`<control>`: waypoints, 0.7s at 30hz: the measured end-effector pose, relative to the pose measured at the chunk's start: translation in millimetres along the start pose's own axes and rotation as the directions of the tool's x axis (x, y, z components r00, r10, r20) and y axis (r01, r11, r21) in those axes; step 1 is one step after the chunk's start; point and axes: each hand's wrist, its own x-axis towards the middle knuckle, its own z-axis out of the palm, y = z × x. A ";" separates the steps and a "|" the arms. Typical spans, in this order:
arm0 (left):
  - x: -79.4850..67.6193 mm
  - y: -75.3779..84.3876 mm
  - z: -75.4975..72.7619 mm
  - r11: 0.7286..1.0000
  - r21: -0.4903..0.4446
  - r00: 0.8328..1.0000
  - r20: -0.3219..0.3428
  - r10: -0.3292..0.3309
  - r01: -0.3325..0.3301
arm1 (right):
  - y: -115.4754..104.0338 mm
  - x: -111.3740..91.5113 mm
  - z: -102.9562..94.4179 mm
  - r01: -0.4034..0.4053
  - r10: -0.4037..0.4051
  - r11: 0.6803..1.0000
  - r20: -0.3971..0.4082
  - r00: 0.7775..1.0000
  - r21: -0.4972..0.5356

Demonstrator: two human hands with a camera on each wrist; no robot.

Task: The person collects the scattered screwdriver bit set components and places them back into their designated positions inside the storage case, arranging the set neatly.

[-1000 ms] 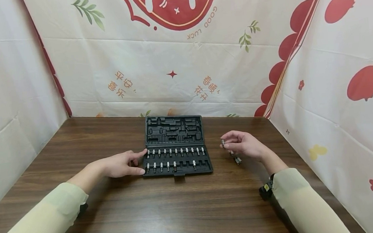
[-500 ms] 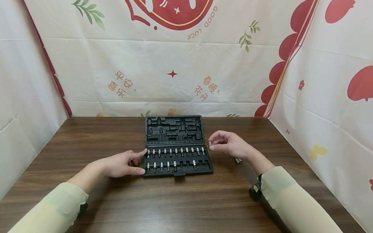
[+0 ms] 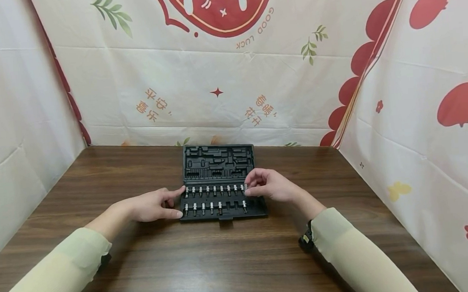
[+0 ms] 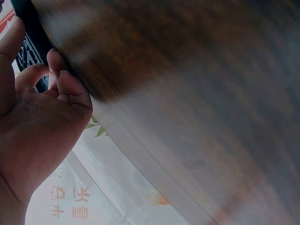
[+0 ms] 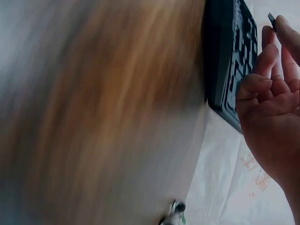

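Note:
An open black socket-bit case (image 3: 223,216) lies on the wooden table, its lid leaning back. Short metal bit sockets (image 3: 203,207) stand in two rows in its base; the front row has vacant slots at right. My right hand (image 3: 274,187) is over the right part of the base, pinching a bit socket (image 5: 272,20) between thumb and fingertips; its dark tip shows in the right wrist view. With index finger and thumb spread and fairly straight, my left hand (image 3: 150,206) touches the case's left edge at hinge and front corner.
Metal bit sockets (image 5: 174,214) lie on the table right of the case; in the head view my right forearm covers them. A printed cloth (image 3: 215,115) hangs behind the table and along both sides.
My right hand has moved left from the loose pieces on the table to above the case, carrying the bit socket. My left hand stays at the case's left edge.

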 end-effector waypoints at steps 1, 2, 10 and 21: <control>0.1 0.0 -0.1 1.000 0.001 1.000 0.000 -0.001 0.001 | -1.5 1.5 2.4 0.006 -0.006 1.000 0.009 1.000 -0.002; 0.1 0.1 -0.2 1.000 0.001 1.000 0.000 -0.003 0.003 | -3.0 2.9 4.5 0.014 -0.014 1.000 0.019 1.000 -0.008; -0.6 1.1 0.6 1.000 -0.003 1.000 0.000 0.002 -0.002 | -13.6 13.2 20.5 0.059 -0.052 0.996 0.086 0.995 -0.074; -1.3 1.0 0.5 1.000 0.003 1.000 -0.004 0.006 -0.006 | -23.5 20.6 35.5 0.040 -0.016 0.986 0.148 0.989 -0.163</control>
